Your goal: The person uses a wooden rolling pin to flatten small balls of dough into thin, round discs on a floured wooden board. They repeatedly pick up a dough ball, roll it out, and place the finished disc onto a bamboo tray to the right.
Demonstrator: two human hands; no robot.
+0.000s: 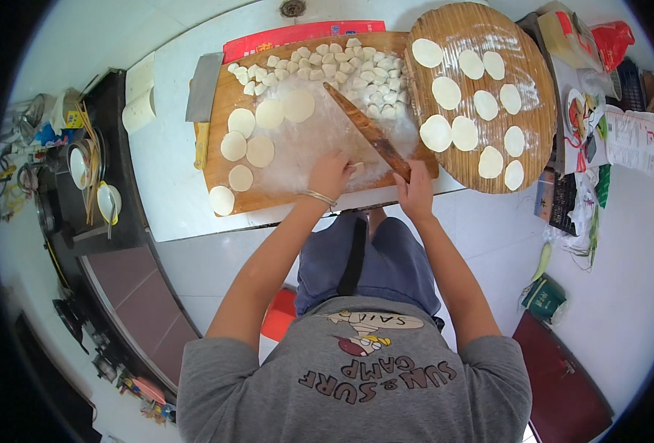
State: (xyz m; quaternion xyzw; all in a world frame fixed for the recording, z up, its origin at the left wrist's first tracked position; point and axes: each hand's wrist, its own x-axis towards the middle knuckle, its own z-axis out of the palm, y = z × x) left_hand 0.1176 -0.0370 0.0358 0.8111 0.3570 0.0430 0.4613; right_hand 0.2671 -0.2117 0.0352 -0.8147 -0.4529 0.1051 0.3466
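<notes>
My right hand (415, 190) is wrapped round the near end of a wooden rolling pin (367, 127), which slants away to the far left across a floured wooden board (268, 198). Beside the pin, my left hand (331, 174) rests low over the board, its fingertips on a small piece of dough (356, 170). Rolled dough wrappers (260, 151) lie on the board's left side. Many small dough lumps (338, 65) are heaped along its far edge.
A round wooden board (482, 81) with several wrappers stands at the right, overlapping the table's edge. Left of the dough board lies a cleaver (205, 88) with a wooden handle. Beyond it is a red strip (297, 37). Bowls with chopsticks (91, 170) stand on the dark left counter.
</notes>
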